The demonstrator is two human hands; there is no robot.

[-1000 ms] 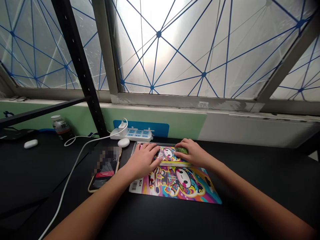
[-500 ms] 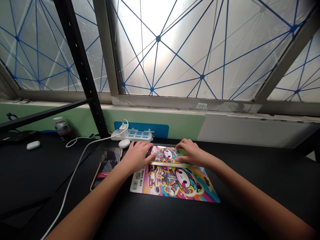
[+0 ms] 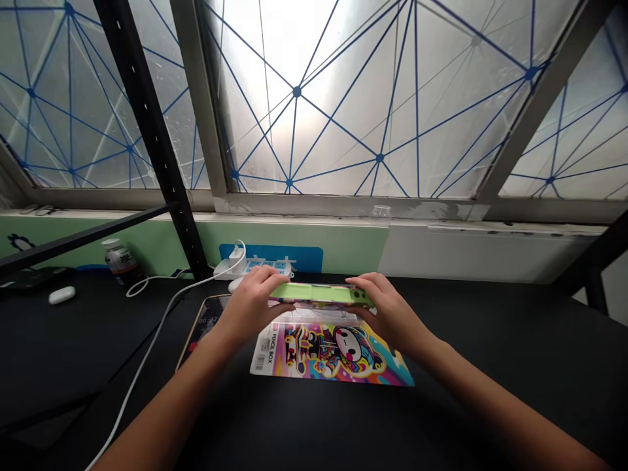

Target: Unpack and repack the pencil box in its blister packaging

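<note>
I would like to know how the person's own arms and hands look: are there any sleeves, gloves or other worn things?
The left hand and right hand are bare, without gloves; no rings can be made out. The left forearm and right forearm show no sleeves, watch or bracelet, and no clear markings.

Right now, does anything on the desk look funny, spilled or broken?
Nothing looks spilled or broken. The bottle seems to lean, but so does the black post near it, so maybe that's just the camera. The pencil box is tipped, its green part showing, but the left hand and right hand hold it.
</note>
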